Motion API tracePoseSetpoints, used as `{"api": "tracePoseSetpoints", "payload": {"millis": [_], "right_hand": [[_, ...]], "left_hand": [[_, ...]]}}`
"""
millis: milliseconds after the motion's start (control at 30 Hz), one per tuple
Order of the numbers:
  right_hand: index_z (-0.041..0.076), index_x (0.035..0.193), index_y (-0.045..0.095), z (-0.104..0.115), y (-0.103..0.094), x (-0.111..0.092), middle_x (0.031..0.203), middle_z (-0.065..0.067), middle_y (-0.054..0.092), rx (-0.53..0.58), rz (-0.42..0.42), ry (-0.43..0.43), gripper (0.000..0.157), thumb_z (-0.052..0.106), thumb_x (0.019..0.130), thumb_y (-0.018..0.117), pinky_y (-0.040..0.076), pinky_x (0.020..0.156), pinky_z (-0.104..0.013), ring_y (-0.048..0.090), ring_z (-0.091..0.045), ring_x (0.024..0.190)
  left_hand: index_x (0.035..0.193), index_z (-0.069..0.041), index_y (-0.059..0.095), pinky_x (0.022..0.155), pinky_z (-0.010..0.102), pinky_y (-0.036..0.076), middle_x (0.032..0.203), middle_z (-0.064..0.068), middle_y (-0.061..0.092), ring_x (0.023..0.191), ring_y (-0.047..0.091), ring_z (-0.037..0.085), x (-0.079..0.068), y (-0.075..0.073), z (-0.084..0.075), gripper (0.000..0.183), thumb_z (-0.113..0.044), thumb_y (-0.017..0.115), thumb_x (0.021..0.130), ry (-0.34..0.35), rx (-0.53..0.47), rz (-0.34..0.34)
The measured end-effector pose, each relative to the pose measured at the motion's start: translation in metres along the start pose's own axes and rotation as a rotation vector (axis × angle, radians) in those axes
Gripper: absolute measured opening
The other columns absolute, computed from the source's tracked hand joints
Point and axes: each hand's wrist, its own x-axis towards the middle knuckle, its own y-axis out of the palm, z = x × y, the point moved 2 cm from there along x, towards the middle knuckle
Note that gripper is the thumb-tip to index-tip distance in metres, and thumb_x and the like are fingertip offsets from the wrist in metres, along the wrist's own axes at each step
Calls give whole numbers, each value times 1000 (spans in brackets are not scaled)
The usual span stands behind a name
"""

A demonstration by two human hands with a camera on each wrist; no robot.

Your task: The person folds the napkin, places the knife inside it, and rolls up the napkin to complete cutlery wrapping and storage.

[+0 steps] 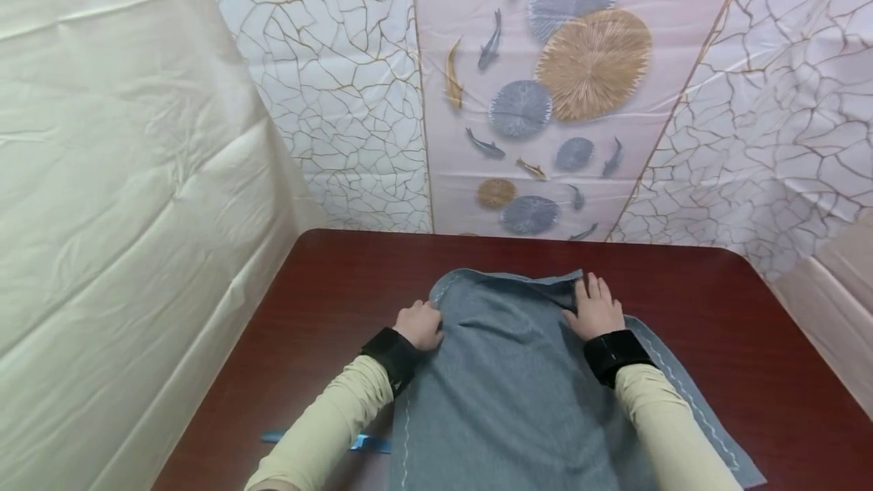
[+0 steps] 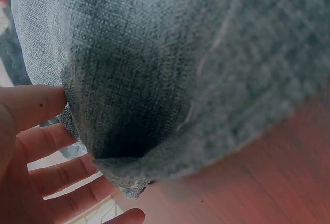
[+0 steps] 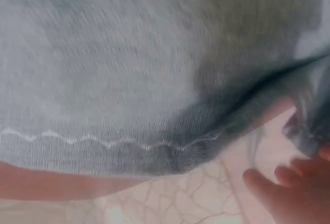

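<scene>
A grey-blue cloth (image 1: 505,385) with white wavy stitching along its edges lies spread on the table, its far edge raised and rippled. At its far left side my left hand (image 1: 419,324) grips the edge. In the left wrist view the thumb (image 2: 38,104) lies on one face of the cloth (image 2: 129,69), with the other fingers behind it. My right hand (image 1: 597,309) is at the far right corner, fingers straight and spread beside a dark fold. In the right wrist view the fingers (image 3: 263,183) reach toward the bunched fabric, past the stitched hem (image 3: 103,144).
A dark red-brown table (image 1: 327,309) with rounded far corners carries everything. A blue strip-like object (image 1: 371,444) lies left of the cloth, partly under the left sleeve (image 1: 327,423). Patterned sheeting (image 1: 341,82) hangs behind the table, and a plain cream sheet (image 1: 136,173) on the left.
</scene>
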Motion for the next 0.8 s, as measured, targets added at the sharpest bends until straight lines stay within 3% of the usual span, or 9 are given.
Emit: {"api": "tracePoseSetpoints", "payload": {"millis": [133,233,333,433,567,667,800], "right_hand": [[-10,130,40,10,7,-7,132,-34,35,-1,27,-65,60,24,85,62,29,92,-59,27,-46,125],[-6,122,52,14,16,-12,124,-31,46,16,56,-116,51,30,87,59,30,91,-59,33,-46,122],[-2,117,58,9,29,-17,118,-28,52,22,84,-146,54,44,88,54,28,91,-59,35,-45,120],[1,118,59,6,35,-24,119,-27,52,28,119,-133,62,53,85,53,23,94,-61,32,-44,123],[1,121,57,9,33,-31,122,-28,50,29,128,-105,59,47,84,58,19,96,-63,30,-45,123],[2,123,56,13,32,-33,122,-27,50,1,134,-98,58,45,84,58,19,96,-63,30,-45,123],[2,122,56,17,27,-37,120,-26,51,-55,123,-65,58,46,83,59,23,94,-62,34,-44,121]], "left_hand": [[66,-13,62,55,41,46,81,8,57,74,54,24,8,4,2,22,-28,61,83,-7,-13,-4],[60,-11,56,57,41,45,76,8,57,72,54,23,15,4,4,34,-31,57,87,-26,-62,39],[60,-10,57,64,42,45,82,8,60,78,55,24,23,4,5,38,-30,50,91,-48,-107,90],[79,-6,66,76,46,44,100,10,61,95,53,26,31,3,8,33,-27,44,93,-74,-122,139],[106,-5,65,87,49,38,118,12,54,111,45,27,40,-1,13,31,-24,44,93,-145,-123,178],[112,-4,62,89,50,36,123,13,49,116,40,28,44,-2,16,31,-23,46,93,-194,-116,183],[124,-4,54,91,53,33,131,13,42,121,35,28,41,-2,10,39,-27,48,93,-159,-88,154]]}}
